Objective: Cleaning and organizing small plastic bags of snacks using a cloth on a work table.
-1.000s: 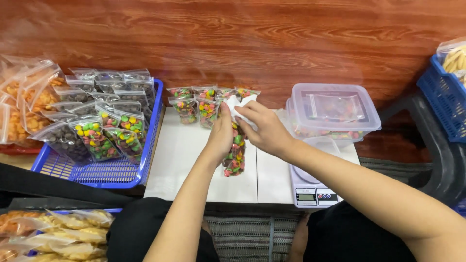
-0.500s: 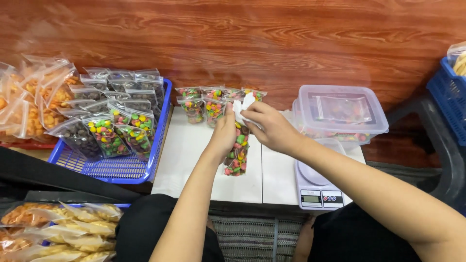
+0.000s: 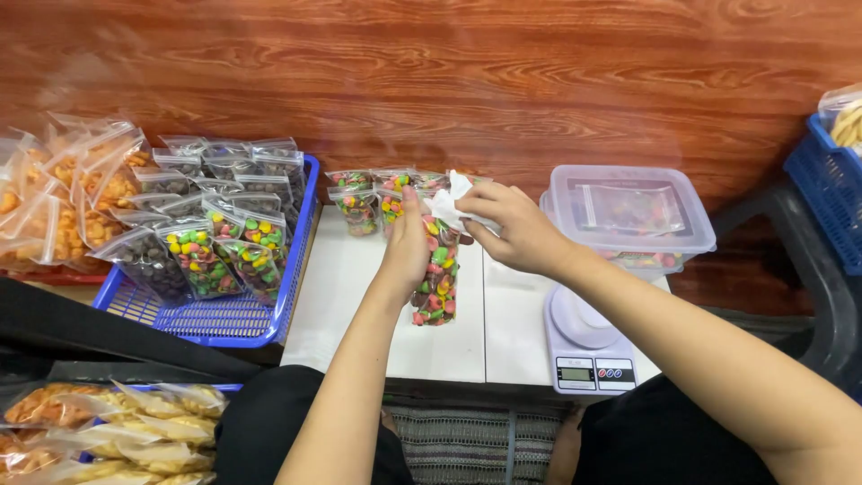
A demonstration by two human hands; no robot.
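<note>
Candy bag upright on table, left hand and right hand fingers clamped on its top

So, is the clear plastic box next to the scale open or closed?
Closed: the lid sits flat on the plastic box, covering its whole top.

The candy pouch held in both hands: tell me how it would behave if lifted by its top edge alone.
The candy pouch would probably hang straight rather than flop, since loose round candies fill most of it. Its clear glossy film looks slippery, so the left hand and right hand likely need a firm pinch. It seems fairly heavy for its size.
</note>
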